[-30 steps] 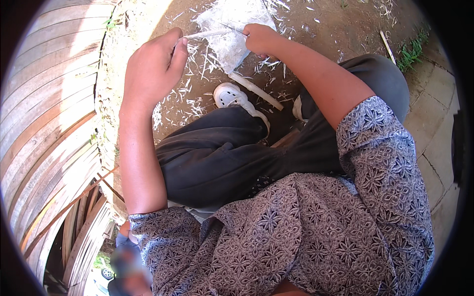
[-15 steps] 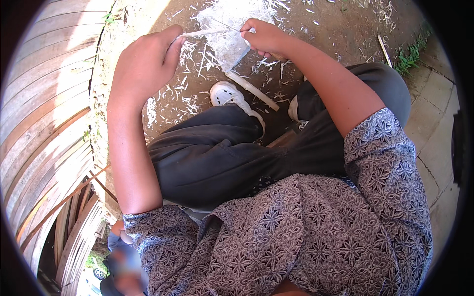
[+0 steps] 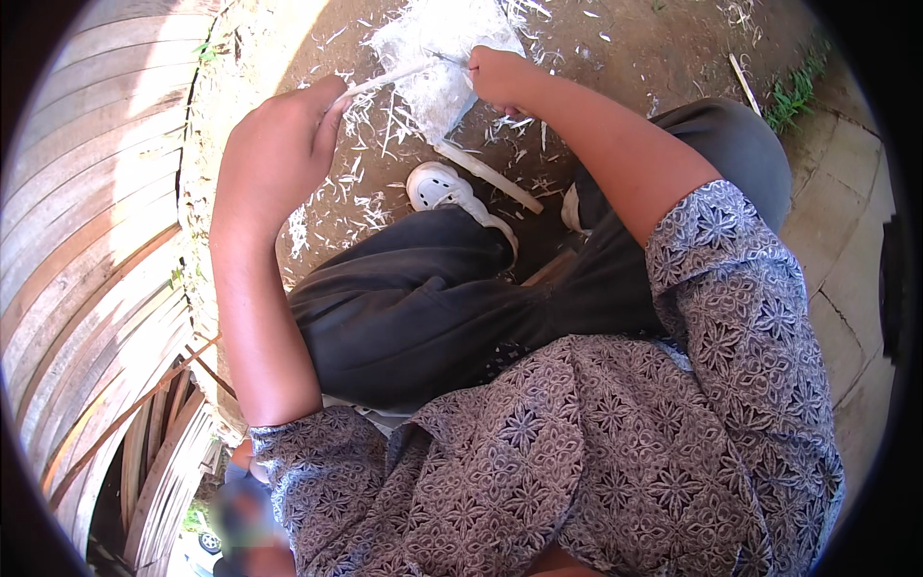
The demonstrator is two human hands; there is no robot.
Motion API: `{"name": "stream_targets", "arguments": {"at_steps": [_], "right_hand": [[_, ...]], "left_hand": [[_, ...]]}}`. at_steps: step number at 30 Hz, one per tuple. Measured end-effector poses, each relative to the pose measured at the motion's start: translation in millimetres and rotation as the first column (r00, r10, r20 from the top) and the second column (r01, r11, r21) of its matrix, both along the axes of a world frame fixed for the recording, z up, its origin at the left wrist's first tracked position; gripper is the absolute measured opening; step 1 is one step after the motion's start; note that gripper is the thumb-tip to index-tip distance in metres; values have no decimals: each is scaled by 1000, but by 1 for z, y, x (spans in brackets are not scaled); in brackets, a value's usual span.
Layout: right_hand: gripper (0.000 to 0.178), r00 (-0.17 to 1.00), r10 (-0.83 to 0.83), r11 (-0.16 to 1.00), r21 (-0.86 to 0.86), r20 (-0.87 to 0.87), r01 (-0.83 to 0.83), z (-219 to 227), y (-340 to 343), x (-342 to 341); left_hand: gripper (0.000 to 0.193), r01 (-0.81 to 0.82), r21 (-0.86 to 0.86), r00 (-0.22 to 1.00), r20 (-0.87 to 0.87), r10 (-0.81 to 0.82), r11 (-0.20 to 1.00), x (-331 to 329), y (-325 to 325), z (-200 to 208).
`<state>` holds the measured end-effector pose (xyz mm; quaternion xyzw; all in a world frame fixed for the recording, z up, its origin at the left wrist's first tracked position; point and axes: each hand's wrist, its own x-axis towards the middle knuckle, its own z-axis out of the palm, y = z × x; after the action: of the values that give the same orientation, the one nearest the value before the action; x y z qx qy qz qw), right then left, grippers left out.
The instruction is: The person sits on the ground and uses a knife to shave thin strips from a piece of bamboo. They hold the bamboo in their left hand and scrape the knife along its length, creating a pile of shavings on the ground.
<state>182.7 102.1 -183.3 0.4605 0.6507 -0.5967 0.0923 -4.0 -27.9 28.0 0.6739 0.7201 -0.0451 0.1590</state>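
My left hand is closed around one end of a thin, pale wooden stick, which points away to the right. My right hand is closed in a fist on what looks like a thin-bladed knife; the fingers hide its handle. The blade lies at the stick's far end, and whether it touches cannot be made out. Below both hands a whitish, crumpled plastic sheet is spread on the ground, with pale wood shavings on and around it.
A longer pale stick lies by my white shoe. Curved wooden slats line the left side. Paving and grass are on the right. Another person is at the lower left, partly hidden by my sleeve.
My left hand has moved slightly down with the stick, which now slants more. My right hand has turned and shifted a little left, and the blade now shows shorter.
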Motion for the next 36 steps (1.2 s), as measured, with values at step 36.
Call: {"name": "stream_targets", "arguments": {"at_steps": [36], "right_hand": [[28,888,-190,982,-75,-418,174,77,-6,-10]], "left_hand": [[38,-122,-32,992,-27,121,992,-11,12,-4]]}}
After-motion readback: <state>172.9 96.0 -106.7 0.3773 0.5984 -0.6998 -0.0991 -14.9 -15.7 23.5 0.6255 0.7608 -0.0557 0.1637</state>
